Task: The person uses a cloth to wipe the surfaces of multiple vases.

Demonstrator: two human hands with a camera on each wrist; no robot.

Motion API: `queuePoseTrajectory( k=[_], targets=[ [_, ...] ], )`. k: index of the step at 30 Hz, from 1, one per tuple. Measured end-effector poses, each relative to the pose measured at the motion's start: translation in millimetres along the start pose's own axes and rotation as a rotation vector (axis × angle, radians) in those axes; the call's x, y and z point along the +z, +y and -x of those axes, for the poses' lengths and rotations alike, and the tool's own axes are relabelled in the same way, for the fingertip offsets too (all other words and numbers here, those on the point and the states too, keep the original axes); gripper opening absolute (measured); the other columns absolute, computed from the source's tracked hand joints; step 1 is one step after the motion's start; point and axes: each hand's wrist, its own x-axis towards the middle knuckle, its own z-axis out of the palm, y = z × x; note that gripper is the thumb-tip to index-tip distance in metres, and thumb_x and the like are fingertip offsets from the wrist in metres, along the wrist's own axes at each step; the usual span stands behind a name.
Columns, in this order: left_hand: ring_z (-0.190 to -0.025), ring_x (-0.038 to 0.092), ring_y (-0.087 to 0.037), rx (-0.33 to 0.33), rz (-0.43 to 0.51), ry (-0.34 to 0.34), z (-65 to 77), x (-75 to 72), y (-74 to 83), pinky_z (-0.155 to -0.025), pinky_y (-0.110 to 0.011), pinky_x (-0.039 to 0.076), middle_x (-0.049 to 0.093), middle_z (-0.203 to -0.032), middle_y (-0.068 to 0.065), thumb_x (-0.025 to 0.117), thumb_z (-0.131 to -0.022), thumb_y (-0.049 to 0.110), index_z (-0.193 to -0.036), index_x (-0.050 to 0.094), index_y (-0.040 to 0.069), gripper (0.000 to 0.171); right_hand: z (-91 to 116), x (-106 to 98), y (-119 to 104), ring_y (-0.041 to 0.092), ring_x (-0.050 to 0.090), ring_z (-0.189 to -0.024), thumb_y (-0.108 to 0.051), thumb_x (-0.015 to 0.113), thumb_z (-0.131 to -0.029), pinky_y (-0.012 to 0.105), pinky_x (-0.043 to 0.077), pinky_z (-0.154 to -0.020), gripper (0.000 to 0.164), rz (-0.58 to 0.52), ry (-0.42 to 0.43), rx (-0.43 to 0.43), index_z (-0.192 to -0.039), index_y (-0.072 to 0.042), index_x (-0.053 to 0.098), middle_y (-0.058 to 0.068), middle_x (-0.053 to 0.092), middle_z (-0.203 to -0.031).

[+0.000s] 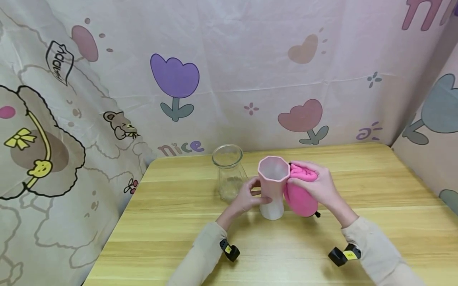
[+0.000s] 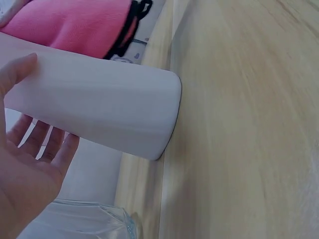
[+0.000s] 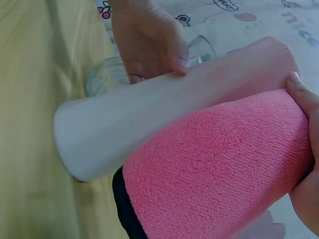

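A tall pink-and-white faceted vase (image 1: 272, 194) stands upright on the table, its octagonal mouth facing up. My left hand (image 1: 248, 196) holds it from the left, thumb on the near side and fingers behind, as the left wrist view also shows. In my right hand (image 1: 320, 184) is a bunched pink cloth (image 1: 302, 198) with black edging, gripped at its top and hanging against the vase's right side. The right wrist view shows the fluffy cloth (image 3: 214, 169) lying along the vase wall (image 3: 124, 114). A clear glass vase (image 1: 229, 174) stands behind my left hand.
The wooden table (image 1: 171, 222) reaches back to a printed fabric backdrop (image 1: 232, 79). More fabric hangs at the left and right sides. A black wrist camera (image 1: 229, 250) sits on the left sleeve, another camera (image 1: 344, 255) on the right sleeve.
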Motion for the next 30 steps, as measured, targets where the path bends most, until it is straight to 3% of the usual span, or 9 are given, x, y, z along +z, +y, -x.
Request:
queuePoseTrajectory(
  k=[6, 13, 17, 21, 25, 30],
  targets=[
    [-0.108, 0.049, -0.03, -0.009, -0.002, -0.009, -0.3, -0.4, 0.3, -0.093, -0.037, 0.045, 0.052, -0.113, -0.022, 0.07, -0.069, -0.007, -0.122, 0.048, -0.006, 0.057, 5, 10, 20, -0.003, 0.056, -0.095, -0.016, 0.077, -0.071, 0.015, 0.047, -0.081, 0.046, -0.038, -0.089, 0.015, -0.113, -0.004, 0.063, 0.012, 0.063, -0.11],
    [-0.109, 0.048, -0.031, -0.011, 0.0, -0.021, -0.6, -1.4, -0.1, -0.094, -0.037, 0.045, 0.051, -0.115, -0.022, 0.07, -0.07, -0.007, -0.123, 0.047, -0.006, 0.058, 12, 19, 42, 0.017, 0.061, -0.095, -0.025, 0.077, -0.071, 0.028, 0.051, -0.079, 0.044, 0.107, -0.236, -0.041, -0.11, -0.009, 0.064, 0.006, 0.066, -0.106],
    [-0.11, 0.048, -0.032, -0.016, 0.004, -0.023, -0.8, -1.7, -1.2, -0.094, -0.037, 0.045, 0.051, -0.114, -0.021, 0.07, -0.07, -0.006, -0.122, 0.048, -0.005, 0.057, 11, 12, 29, 0.021, 0.061, -0.095, -0.025, 0.077, -0.072, 0.033, 0.051, -0.08, 0.045, 0.143, -0.227, -0.038, -0.111, -0.007, 0.064, 0.008, 0.065, -0.106],
    [-0.11, 0.049, -0.029, -0.018, 0.008, -0.021, -5.5, -3.5, -16.9, -0.093, -0.034, 0.045, 0.052, -0.114, -0.017, 0.071, -0.071, -0.003, -0.123, 0.049, -0.001, 0.057, 7, 7, 20, 0.021, 0.061, -0.094, -0.023, 0.077, -0.071, 0.036, 0.053, -0.078, 0.043, 0.127, -0.183, -0.05, -0.11, -0.008, 0.064, 0.007, 0.066, -0.105],
    [-0.108, 0.051, -0.023, 0.031, -0.008, -0.022, -8.0, -6.3, -30.3, -0.092, -0.033, 0.046, 0.053, -0.113, -0.013, 0.074, -0.071, 0.005, -0.123, 0.05, 0.002, 0.058, 9, 16, 33, 0.019, 0.061, -0.091, -0.022, 0.078, -0.071, 0.033, 0.053, -0.076, 0.042, 0.166, -0.216, -0.147, -0.108, -0.009, 0.064, 0.006, 0.066, -0.103],
    [-0.107, 0.051, -0.02, 0.04, -0.014, -0.03, -8.2, -6.3, -31.4, -0.091, -0.032, 0.047, 0.054, -0.114, -0.01, 0.075, -0.07, 0.007, -0.124, 0.05, 0.006, 0.059, 15, 23, 46, 0.014, 0.062, -0.086, -0.023, 0.076, -0.073, 0.025, 0.053, -0.072, 0.04, 0.197, -0.319, -0.143, -0.107, -0.007, 0.064, 0.002, 0.066, -0.096]
  ],
)
